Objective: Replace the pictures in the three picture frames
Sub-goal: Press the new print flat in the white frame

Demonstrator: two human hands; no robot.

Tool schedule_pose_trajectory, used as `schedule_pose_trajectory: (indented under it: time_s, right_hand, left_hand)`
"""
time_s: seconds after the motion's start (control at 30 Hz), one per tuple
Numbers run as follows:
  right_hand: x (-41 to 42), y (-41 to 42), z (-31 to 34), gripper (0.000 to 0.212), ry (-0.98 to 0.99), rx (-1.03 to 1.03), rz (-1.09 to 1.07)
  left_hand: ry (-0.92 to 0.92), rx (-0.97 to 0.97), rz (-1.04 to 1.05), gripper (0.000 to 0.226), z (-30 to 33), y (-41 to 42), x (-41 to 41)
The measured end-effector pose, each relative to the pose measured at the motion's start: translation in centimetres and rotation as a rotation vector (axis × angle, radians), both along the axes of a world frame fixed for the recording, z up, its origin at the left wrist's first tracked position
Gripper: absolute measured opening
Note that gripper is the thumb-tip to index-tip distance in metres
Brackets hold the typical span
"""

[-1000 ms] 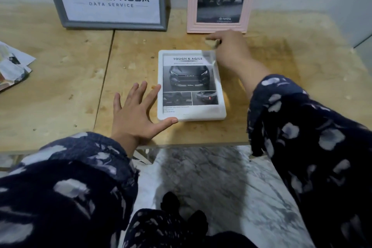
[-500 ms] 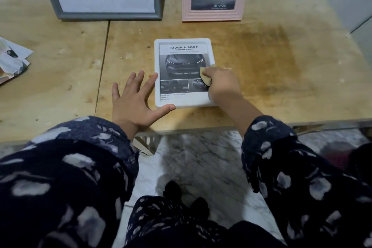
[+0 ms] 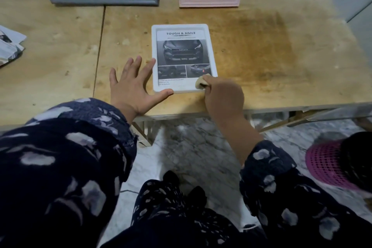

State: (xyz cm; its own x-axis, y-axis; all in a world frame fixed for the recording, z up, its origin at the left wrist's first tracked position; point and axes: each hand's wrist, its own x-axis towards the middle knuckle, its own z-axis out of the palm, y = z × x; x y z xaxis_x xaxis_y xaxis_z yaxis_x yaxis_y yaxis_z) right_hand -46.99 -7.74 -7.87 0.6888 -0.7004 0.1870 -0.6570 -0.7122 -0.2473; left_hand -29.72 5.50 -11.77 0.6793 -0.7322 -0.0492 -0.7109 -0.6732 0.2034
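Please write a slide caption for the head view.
Right hand wipes white frame with cloth; left hand steadies it.

Dim, cool indoor light w/ no clear source. My sleeves [image 3: 60, 167] & the pink basket [image 3: 330, 165] smear w/ motion blur at the bottom. Wide-angle lens bows the table [image 3: 302, 106] near edge. Soft shadow falls under it on the marble floor [image 3: 193, 147].
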Motion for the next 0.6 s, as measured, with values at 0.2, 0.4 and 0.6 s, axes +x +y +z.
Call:
schedule_pose_trajectory:
  time_s: [0.2, 0.4, 0.6]
  right_hand:
    - [1.9, 2.3, -1.0, 0.032, -0.322, 0.198, 0.045]
    - [3.6, 3.5, -1.7, 0.029, -0.490, 0.410, 0.035]
    - [3.8, 3.5, -2.2, 0.034, -0.456, 0.477, 0.058]
  left_hand:
    - [-0.010, 0.019, -0.014, 0.099, -0.2, 0.1, 0.0]
    - [0.018, 0.016, -0.050, 0.072, -0.5, 0.3, 0.4]
    - [0.001, -0.007, -0.020, 0.050, -0.6, 0.1, 0.7]
